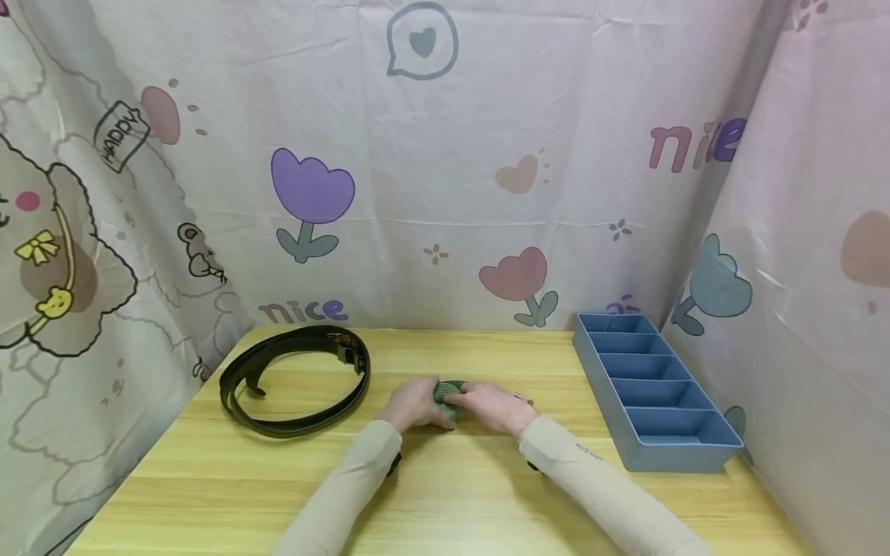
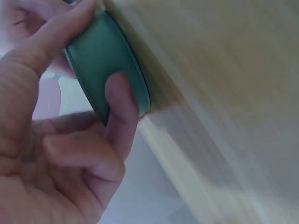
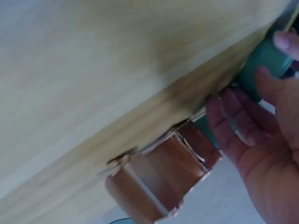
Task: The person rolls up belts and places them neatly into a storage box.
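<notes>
A green belt [image 1: 445, 392] is wound into a tight coil standing on its edge on the wooden table. My left hand [image 1: 416, 402] grips the coil from the left; in the left wrist view, thumb and fingers close around the green band [image 2: 100, 56]. From the other side my right hand [image 1: 495, 406] holds the coil and the belt's loose end, its thumb against the green outer turn [image 3: 254, 77] in the right wrist view. Beyond those fingers, a copper-coloured buckle [image 3: 152, 175] sticks out at the belt's end.
On the left of the table [image 1: 459, 502] lies a black belt [image 1: 292, 426] in a wide loose loop with its dark buckle at the back. A blue-grey box [image 1: 619, 417] with several compartments stands at the right. Printed curtains [image 1: 431, 185] hang behind and at both sides.
</notes>
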